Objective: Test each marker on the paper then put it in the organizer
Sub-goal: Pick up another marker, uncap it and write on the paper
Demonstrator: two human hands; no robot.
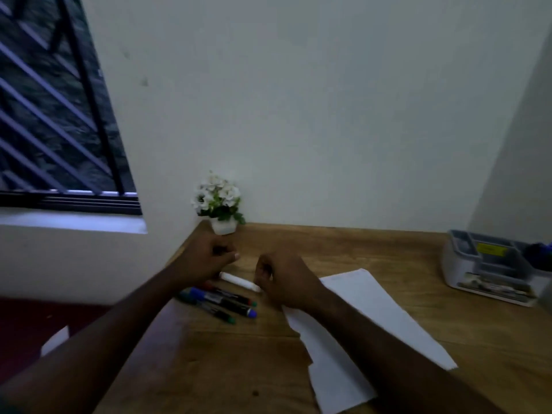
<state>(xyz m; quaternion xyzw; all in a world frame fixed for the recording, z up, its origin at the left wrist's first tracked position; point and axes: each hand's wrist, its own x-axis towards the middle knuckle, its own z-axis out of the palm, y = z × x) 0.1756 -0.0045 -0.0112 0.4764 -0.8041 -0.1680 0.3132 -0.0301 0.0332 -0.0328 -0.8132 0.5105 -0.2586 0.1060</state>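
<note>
One blue marker in organizer, right compt.

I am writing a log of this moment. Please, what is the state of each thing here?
White marker: lying, right hand grips one end.
Left hand: curled on something dark.
Coloured markers: lying together, capped.
Paper: flat, no marks visible.
Organizer: upright, contents unclear.

Home desk corner, wooden desk, barred window
</note>
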